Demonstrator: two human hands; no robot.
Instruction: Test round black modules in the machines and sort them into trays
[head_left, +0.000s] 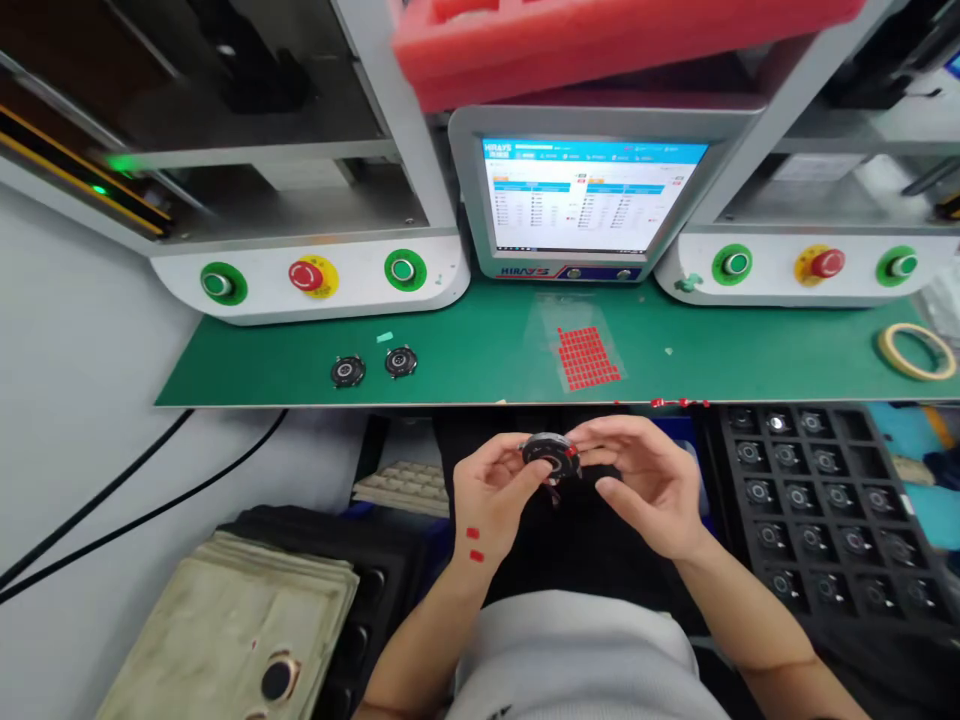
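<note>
My left hand grips a round black smartwatch body, its thumb across the face and the fingers underneath. A small red sticker sits at the watch's right edge. Beside that edge is my right hand, thumb and fingers apart; its fingertips are close to the watch, and I cannot tell whether they touch it. Two red stickers are stuck on my left wrist. Ahead on the green bench lies a clear sheet with rows of red stickers.
Two watch bodies lie on the green bench. A monitor stands between machines with green and red buttons. At right are a tape roll and a black tray of watches. Stacked trays stand at lower left.
</note>
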